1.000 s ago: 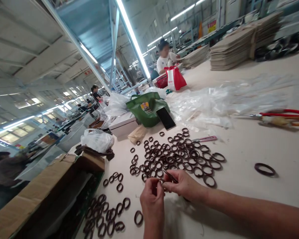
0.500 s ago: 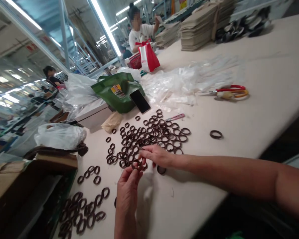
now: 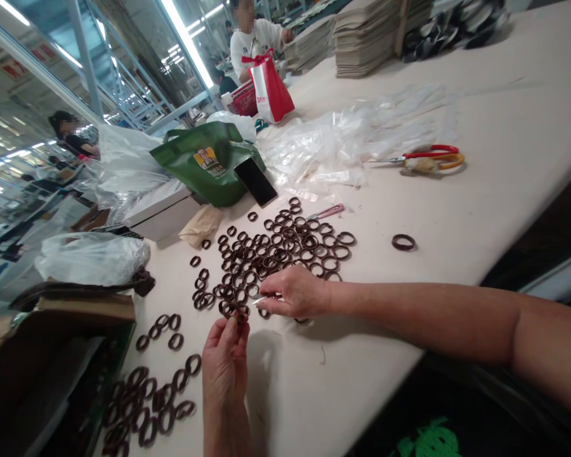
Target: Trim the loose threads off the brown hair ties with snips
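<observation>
My left hand (image 3: pixel 226 365) is raised above the table edge, fingers pinched on a dark brown ring (image 3: pixel 241 314). My right hand (image 3: pixel 295 293) rests just right of it, fingers closed on a small thin tool whose pale tip points left. Both hands sit at the near edge of a pile of dark brown rings (image 3: pixel 271 254) spread on the beige table (image 3: pixel 480 209). A second group of rings (image 3: pixel 157 393) lies at the lower left. A single ring (image 3: pixel 403 242) lies alone to the right.
Behind the pile lie a black phone (image 3: pixel 255 181), a green bag (image 3: pixel 202 162), a white box (image 3: pixel 159 209), pink snips (image 3: pixel 326 211), clear plastic bags (image 3: pixel 356 136) and red-handled scissors (image 3: pixel 426 157). A cardboard box (image 3: pixel 83 308) is at left. A person (image 3: pixel 252 38) sits at the far end by a red bag (image 3: pixel 269 89).
The view has tilted down and left. My right hand has pulled away from my left hand, which still pinches a ring; the two hands now sit slightly apart.
</observation>
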Action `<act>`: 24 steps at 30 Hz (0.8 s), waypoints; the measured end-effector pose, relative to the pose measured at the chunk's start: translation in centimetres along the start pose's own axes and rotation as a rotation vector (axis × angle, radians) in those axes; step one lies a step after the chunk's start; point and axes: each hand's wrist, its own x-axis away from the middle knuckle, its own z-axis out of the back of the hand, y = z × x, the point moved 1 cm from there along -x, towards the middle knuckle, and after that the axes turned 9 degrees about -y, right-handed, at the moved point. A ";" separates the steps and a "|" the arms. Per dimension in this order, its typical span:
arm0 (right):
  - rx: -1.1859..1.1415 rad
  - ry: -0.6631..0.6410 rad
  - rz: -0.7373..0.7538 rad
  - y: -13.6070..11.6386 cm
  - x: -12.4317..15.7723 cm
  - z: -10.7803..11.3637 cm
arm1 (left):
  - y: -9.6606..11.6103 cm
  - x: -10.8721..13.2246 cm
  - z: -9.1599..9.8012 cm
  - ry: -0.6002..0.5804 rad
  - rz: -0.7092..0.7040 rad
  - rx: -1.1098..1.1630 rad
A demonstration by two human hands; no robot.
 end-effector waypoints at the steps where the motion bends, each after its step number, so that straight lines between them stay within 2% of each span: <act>1: 0.007 -0.002 0.013 -0.1 0.1 0.0 | 0.0 0.0 0.1 0.001 0.004 0.002; 24: 0.103 -0.071 0.059 -0.5 0.2 -0.5 | -0.8 0.4 -0.9 -0.029 -0.026 -0.157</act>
